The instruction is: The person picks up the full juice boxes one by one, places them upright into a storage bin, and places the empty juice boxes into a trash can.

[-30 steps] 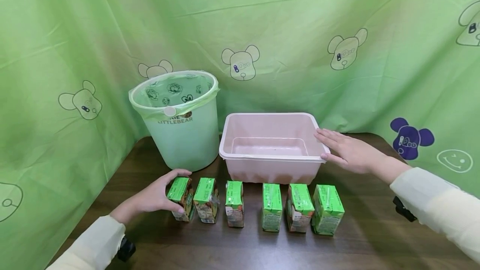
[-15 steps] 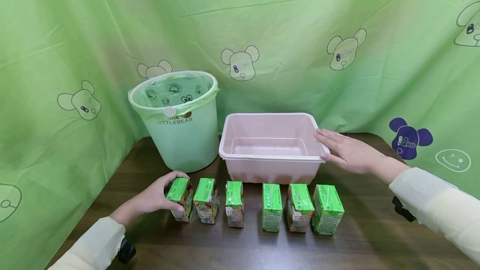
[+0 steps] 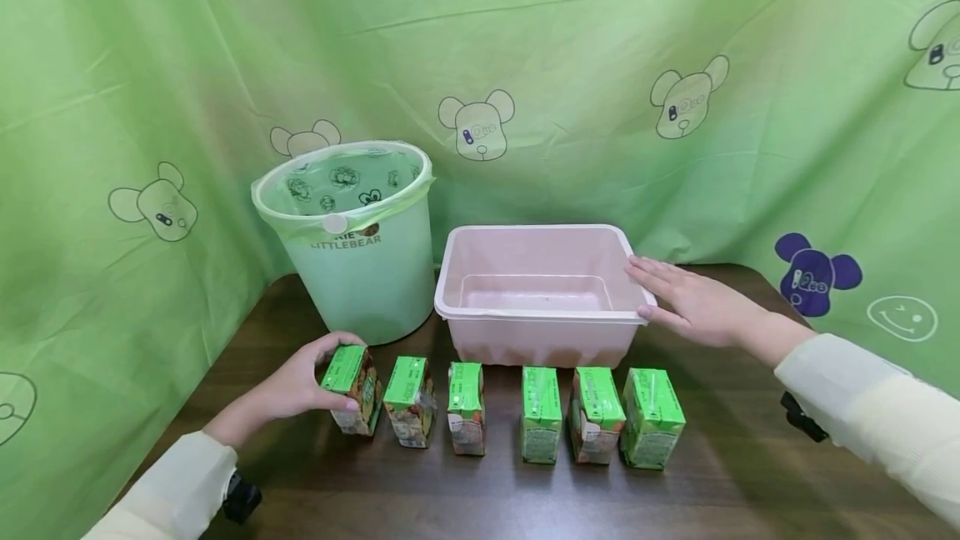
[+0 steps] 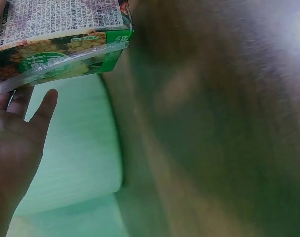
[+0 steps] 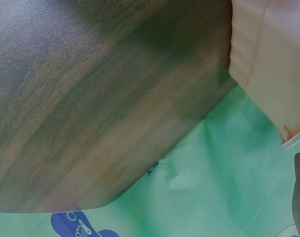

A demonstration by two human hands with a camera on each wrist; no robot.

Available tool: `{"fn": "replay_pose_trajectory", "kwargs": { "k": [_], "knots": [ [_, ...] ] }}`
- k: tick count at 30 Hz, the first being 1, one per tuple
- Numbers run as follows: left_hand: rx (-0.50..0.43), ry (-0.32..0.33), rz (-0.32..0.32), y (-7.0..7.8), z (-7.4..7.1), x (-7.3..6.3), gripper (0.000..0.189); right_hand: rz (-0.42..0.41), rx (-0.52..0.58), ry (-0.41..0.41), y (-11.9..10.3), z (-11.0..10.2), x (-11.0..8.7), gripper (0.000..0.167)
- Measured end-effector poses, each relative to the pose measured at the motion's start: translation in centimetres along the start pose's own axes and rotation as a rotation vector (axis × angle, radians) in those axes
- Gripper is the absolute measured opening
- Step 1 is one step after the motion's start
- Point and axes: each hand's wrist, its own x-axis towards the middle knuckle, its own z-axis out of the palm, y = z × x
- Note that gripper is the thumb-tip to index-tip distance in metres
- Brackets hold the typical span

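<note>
While left hand (image 3: pixel 296 382) grips carton (image 3: pixel 365 384), right hand (image 3: pixel 697 302) touches tub (image 3: pixel 542 340).

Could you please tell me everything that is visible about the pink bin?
The pink bin is an open-topped rectangular box, seemingly plastic, with rounded corners, a paler rim and walls that narrow downward and look rippled low down. An outline marks its floor. It stands upright on the dark table, beside the green bucket and behind the row of cartons. The right hand touches its right rim, fingers over the edge.
</note>
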Motion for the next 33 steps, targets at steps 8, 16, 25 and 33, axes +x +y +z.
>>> {"fn": "replay_pose_trajectory", "kwargs": {
  "k": [8, 16, 25, 33],
  "knots": [
    [-0.005, 0.037, 0.050, 2.3, -1.8, 0.7, 0.066, -0.001, -0.011, -0.014, 0.0, -0.2, 0.1, 0.063],
    [0.019, 0.059, 0.087, 5.0, -3.3, 1.9, 0.065, -0.049, -0.025, -0.028, -0.1, -0.5, 0.2, 0.063],
    [0.025, 0.077, 0.108, 8.3, -3.7, 4.1, 0.065, -0.081, -0.090, -0.026, 0.1, -0.5, 0.3, 0.064],
    [0.024, 0.105, 0.146, 11.7, -2.2, 7.3, 0.067, -0.083, -0.093, -0.041, 0.0, -0.6, 0.3, 0.064]
  ]
}}
